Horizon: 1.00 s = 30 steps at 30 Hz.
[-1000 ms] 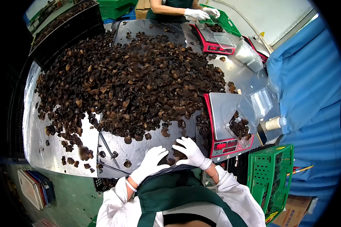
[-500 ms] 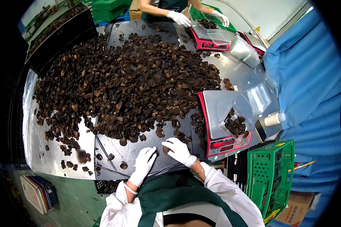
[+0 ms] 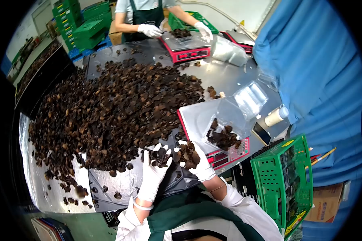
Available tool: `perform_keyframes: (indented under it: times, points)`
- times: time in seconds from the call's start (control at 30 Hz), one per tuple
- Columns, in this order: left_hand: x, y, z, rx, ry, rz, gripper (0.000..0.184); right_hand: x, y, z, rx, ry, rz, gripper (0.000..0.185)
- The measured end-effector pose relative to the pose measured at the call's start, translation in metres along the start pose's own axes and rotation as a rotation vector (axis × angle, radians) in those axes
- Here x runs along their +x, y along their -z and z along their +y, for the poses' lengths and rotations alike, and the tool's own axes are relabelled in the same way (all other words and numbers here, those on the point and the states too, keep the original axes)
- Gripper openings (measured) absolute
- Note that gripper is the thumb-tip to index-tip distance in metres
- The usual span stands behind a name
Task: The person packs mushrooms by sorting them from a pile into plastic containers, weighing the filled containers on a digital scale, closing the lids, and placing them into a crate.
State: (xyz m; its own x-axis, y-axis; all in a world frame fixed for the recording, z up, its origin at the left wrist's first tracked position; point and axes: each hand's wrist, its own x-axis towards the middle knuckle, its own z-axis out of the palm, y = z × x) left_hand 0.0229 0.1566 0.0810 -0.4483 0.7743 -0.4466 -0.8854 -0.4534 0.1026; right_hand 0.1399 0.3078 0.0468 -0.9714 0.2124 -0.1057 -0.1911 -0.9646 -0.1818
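Note:
Both hands wear white gloves and are raised at the near edge of a large pile of dark wood ear mushrooms (image 3: 120,100). My left hand (image 3: 153,176) is cupped palm up, its fingers curled round a small clump of the mushrooms. Close beside it, my right hand (image 3: 202,165) grips another clump, browner and folded, on its inner side. To the right stands a red-framed weighing scale (image 3: 197,116). A clear plastic tray (image 3: 234,112) tilts on it, with several mushrooms in its lower part.
Across the table a gloved co-worker (image 3: 145,20) stands behind a second red scale (image 3: 189,53). A phone (image 3: 261,133) and a white bottle (image 3: 275,116) lie right of my scale. Below them is a green crate (image 3: 269,176). Stacked clear trays (image 3: 251,98) sit nearby.
My hands have come up from the table's near edge and moved closer together, now with mushrooms in both. The view has shifted, so the scale appears nearer my right hand.

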Motion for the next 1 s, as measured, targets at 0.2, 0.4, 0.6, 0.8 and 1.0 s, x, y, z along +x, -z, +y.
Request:
perform_keyframes:
  times: [0.2,0.4,0.6,0.8,1.0]
  points:
    - [0.038,-0.064,-0.057,0.087,0.072,-0.181,0.056,-0.036,-0.043,-0.098,-0.098,0.204,0.028,0.041]
    - [0.078,-0.102,-0.107,0.454,-0.119,-0.252,0.051,-0.062,-0.096,-0.160,-1.094,0.496,0.341,0.031]
    - [0.107,-0.092,-0.136,0.881,-0.339,-0.289,0.074,-0.069,-0.085,-0.180,-1.919,0.555,0.196,0.024]
    - [0.055,-0.110,-0.111,1.002,-0.384,-0.147,0.065,-0.093,-0.104,-0.202,-1.868,0.650,0.288,0.021]
    - [0.008,-0.009,-0.026,0.921,-0.771,0.264,0.046,-0.118,-0.104,-0.193,-1.872,0.427,0.117,0.011]
